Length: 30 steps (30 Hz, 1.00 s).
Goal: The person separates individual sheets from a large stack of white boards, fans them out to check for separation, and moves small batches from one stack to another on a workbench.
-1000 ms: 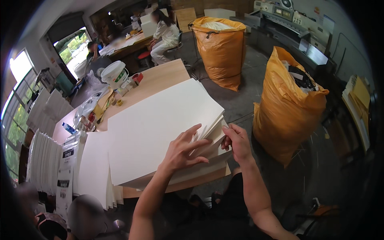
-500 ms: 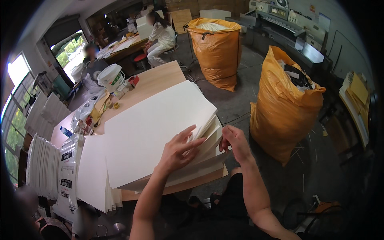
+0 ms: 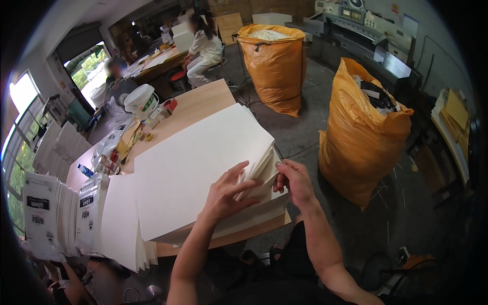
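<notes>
A thick stack of large white sheets [image 3: 198,157] lies on the wooden table in front of me, its near right corner fanned into several loose layers. My left hand [image 3: 226,193] rests at that corner with thumb and fingers spread, and the raised sheets lean against it. At the fanned edge, my right hand [image 3: 295,183] pinches the corner of a sheet between thumb and fingertips; how many layers it holds I cannot tell. A second, lower pile of white sheets [image 3: 117,218] lies beside the stack on the left.
Wrapped bundles [image 3: 89,218] stand at the left, where another person's arm [image 3: 73,279] shows. A white bucket [image 3: 140,99], bottles and tape rolls sit along the table's [image 3: 203,96] far side. Two orange sacks [image 3: 363,137] stand to the right. Two people sit farther back.
My right hand has moved slightly left, closer to the fanned corner. My left hand has barely moved. At the lower left, a wrapped bundle has turned its printed face into view beside the other person's arm.
</notes>
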### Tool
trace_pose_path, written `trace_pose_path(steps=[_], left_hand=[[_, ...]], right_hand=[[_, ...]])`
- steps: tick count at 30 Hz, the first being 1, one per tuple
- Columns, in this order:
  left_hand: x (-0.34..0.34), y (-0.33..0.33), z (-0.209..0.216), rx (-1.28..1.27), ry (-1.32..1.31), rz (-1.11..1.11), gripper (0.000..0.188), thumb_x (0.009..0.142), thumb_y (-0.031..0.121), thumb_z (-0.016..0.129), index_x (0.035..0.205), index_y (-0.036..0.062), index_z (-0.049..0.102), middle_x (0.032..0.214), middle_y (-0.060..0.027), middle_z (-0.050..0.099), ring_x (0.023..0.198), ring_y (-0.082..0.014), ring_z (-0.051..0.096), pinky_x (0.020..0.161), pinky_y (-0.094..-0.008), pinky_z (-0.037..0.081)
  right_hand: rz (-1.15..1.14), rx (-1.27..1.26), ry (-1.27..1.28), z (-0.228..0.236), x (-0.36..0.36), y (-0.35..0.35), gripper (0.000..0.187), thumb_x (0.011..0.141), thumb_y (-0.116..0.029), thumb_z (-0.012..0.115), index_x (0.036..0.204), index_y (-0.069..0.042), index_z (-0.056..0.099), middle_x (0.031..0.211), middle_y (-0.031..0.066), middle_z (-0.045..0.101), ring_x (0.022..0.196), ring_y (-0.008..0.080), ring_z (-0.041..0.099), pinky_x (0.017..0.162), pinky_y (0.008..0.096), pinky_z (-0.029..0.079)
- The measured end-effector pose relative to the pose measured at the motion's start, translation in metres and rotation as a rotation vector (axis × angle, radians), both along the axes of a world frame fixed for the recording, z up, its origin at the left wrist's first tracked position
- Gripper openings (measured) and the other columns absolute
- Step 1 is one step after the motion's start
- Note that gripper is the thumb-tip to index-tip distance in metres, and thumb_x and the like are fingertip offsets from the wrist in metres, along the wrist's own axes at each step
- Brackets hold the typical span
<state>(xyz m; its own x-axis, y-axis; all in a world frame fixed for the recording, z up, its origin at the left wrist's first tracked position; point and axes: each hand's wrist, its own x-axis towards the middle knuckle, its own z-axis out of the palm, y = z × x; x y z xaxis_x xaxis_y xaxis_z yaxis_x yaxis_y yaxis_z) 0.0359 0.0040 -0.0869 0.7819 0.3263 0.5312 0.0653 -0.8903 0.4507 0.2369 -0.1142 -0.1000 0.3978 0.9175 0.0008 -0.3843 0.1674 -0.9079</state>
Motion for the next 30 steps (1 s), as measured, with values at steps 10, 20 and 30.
trace_pose_path(steps=[10,20,30], left_hand=[[0.002,-0.002,-0.006,-0.094,-0.052,0.055,0.038,0.088,0.006,0.073,0.121,0.0262,0.075,0.153,-0.0192,0.051,0.119,-0.0397,0.068,0.093,-0.0453,0.061],[0.002,-0.002,0.003,0.003,0.013,0.006,0.054,0.067,0.008,0.092,0.116,0.0239,0.077,0.149,-0.0148,0.055,0.122,-0.0368,0.066,0.101,-0.0450,0.060],[0.000,0.004,-0.011,0.040,0.009,0.051,0.050,0.083,0.010,0.077,0.126,0.0341,0.071,0.156,-0.0160,0.048,0.119,-0.0382,0.067,0.093,-0.0438,0.061]], right_hand=[[-0.216,-0.136,-0.638,-0.009,-0.003,0.002,0.036,0.104,-0.027,0.062,0.073,-0.009,0.057,0.062,-0.0001,0.058,0.055,0.0120,0.061,0.051,0.0260,0.042],[-0.024,0.041,0.013,-0.002,-0.002,0.002,0.035,0.104,-0.024,0.061,0.073,-0.010,0.058,0.061,0.0009,0.058,0.056,0.0123,0.061,0.051,0.0262,0.042],[-0.091,-0.022,-0.235,-0.002,-0.001,0.000,0.034,0.103,-0.022,0.062,0.072,-0.009,0.056,0.060,0.0010,0.057,0.054,0.0133,0.061,0.049,0.0267,0.042]])
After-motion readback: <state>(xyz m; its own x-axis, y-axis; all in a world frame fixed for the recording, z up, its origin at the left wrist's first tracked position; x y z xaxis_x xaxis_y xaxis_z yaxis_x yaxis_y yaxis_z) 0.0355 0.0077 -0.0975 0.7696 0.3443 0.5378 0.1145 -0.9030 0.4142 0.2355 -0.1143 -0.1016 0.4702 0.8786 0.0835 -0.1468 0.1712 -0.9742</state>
